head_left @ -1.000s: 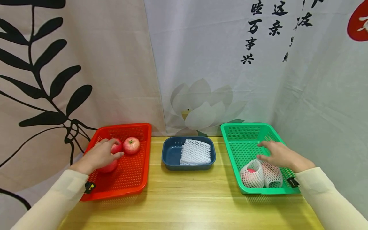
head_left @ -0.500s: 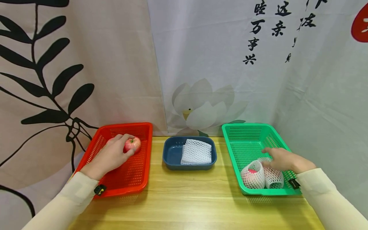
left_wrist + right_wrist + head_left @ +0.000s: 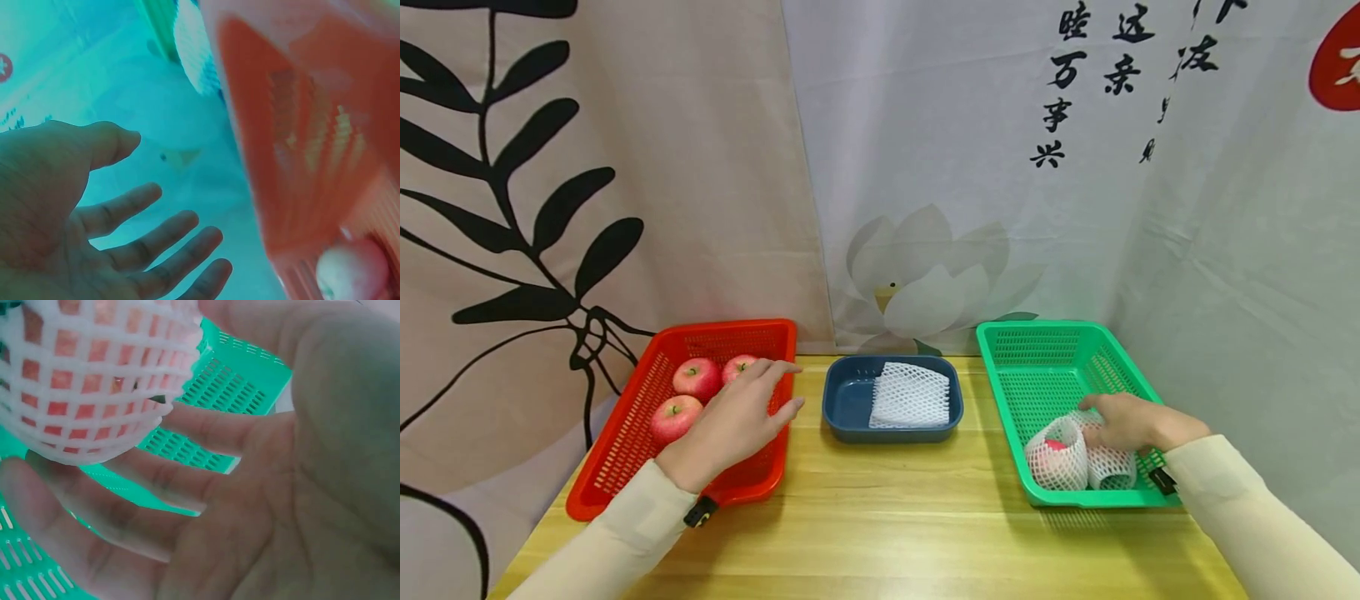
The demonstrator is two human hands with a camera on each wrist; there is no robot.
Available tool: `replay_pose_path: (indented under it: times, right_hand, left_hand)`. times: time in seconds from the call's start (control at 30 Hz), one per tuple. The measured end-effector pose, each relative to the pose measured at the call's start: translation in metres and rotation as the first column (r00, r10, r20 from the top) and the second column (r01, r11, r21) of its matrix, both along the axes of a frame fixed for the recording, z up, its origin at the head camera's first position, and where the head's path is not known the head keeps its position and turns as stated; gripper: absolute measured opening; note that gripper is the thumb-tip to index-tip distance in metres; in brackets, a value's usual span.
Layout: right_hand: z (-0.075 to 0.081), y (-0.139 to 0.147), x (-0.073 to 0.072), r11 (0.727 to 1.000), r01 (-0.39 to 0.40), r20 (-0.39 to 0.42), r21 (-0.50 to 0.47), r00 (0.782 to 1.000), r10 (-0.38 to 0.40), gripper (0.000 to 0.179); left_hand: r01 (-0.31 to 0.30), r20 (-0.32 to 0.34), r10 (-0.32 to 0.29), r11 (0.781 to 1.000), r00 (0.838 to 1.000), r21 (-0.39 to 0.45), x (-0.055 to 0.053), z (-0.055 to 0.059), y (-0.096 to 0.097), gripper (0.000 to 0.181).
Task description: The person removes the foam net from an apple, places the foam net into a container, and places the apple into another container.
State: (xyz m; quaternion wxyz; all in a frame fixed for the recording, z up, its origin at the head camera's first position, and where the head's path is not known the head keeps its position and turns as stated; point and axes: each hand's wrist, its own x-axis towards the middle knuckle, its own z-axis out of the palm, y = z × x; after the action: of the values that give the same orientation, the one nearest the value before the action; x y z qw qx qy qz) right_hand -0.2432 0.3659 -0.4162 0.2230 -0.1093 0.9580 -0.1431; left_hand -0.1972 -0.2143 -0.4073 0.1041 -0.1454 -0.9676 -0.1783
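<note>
My left hand point(image 3: 737, 421) is over the right side of the red basket point(image 3: 597, 492), fingers spread and holding nothing. Under and beside it lie three apples, one at the front point(image 3: 674, 418), one behind point(image 3: 697, 378) and one partly hidden by the fingers point(image 3: 737, 367). In the left wrist view an apple point(image 3: 356, 274) shows beyond the basket wall. My right hand point(image 3: 1131, 421), in the green basket point(image 3: 1003, 433), has thumb and fingers around an apple in a white foam net point(image 3: 94, 394). Beside it sits another netted apple point(image 3: 1058, 467), red showing at the net's opening.
Between the baskets stands a dark blue tray point(image 3: 850, 435) with white foam nets point(image 3: 910, 396) piled in its right half. All of these are on a wooden table point(image 3: 887, 525). A printed curtain point(image 3: 925, 125) hangs right behind them.
My left hand has moved right across the red basket, away from the left apples, uncovering them. My right hand has lowered from above onto the right netted apple.
</note>
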Motion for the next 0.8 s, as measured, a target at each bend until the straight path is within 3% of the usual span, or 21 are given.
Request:
replay_pose_path:
  times: [0.17,0.3,0.5,0.8]
  right_hand:
    - [0.001,-0.002,-0.003,1.0,-0.022,0.022,0.021,1.0,0.022,0.072]
    - [0.002,-0.002,-0.006,0.999,-0.027,0.04,0.031,0.999,0.026,0.076]
    - [0.0,-0.003,-0.011,0.999,-0.036,0.064,0.04,0.997,0.033,0.07]
    - [0.001,-0.008,-0.016,0.999,-0.033,0.136,0.034,0.99,0.028,0.068]
  left_hand:
    - [0.078,-0.07,-0.077,0.997,0.995,0.017,0.005,-0.004,0.027,0.05]
    - [0.13,-0.081,-0.126,0.991,0.989,0.041,0.008,-0.008,0.05,0.049]
    - [0.211,-0.141,-0.204,0.977,0.969,0.039,0.009,-0.019,0.089,0.045]
    - [0.311,-0.139,-0.305,0.95,0.942,0.026,0.015,-0.043,0.156,0.04]
